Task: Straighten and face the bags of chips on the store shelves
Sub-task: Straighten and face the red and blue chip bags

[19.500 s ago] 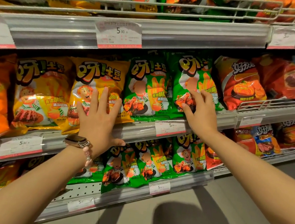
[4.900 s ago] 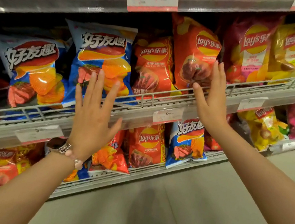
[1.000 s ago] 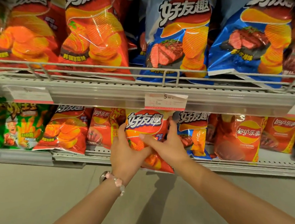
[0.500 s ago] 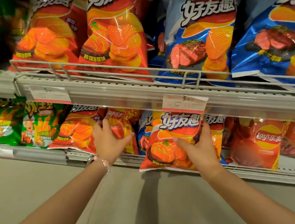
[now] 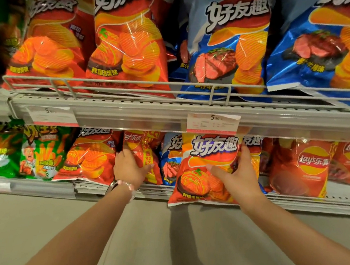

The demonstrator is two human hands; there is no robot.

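— Two bags in hand: my right hand [image 5: 237, 179] grips a red kimchi-flavour chip bag [image 5: 206, 169] held out past the lower shelf's front edge [image 5: 315, 203]; my left hand [image 5: 131, 168] clasps a red Lay's bag [image 5: 143, 150] on it.

— Progress?

— Upper shelf [image 5: 150, 114] looks faced; I judge this row unfinished.

Head camera looks forward, slightly down, close to the shelves [image 5: 172, 110].

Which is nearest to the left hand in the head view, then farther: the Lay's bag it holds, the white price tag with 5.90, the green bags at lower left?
1. Lay's bag, in the left hand's grip.
2. Price tag, up right on the shelf edge.
3. Green bags, far left on the lower shelf.
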